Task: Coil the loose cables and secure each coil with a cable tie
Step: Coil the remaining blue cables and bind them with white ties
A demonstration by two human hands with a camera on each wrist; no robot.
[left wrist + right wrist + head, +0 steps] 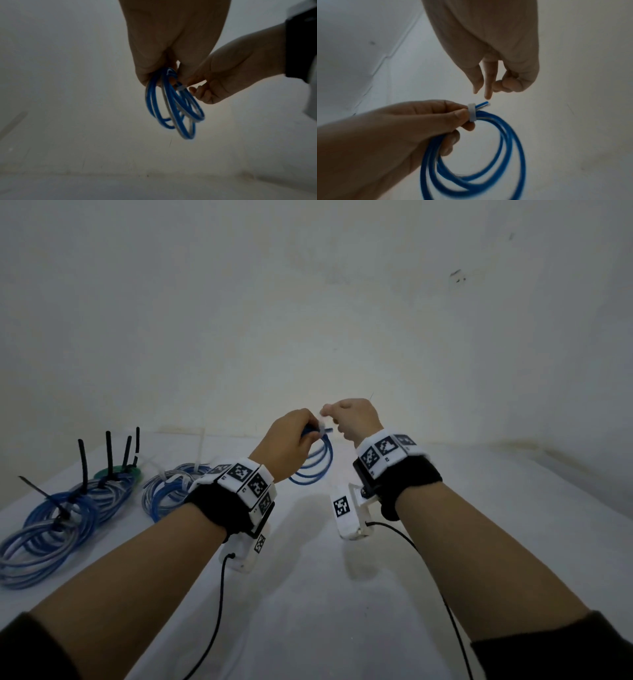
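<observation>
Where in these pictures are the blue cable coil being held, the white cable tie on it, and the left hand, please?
blue cable coil [510, 148]: right wrist view, on the outer loop.
white cable tie [472, 112]: right wrist view, on the band.
left hand [287, 445]: head view, on its back.

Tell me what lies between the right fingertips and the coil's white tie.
Only a small bare gap: in the right wrist view the right fingertips hang just above the cable ends poking past the tie.

Both my forearms reach forward, raised, wrists banded. My left hand [291, 436] curls in a tight grip, thumb [453, 115] pressed against the forefinger. My right hand [352, 419] sits just beside it, thumb and forefinger [488, 83] extended and close together, other fingers curled in.
</observation>
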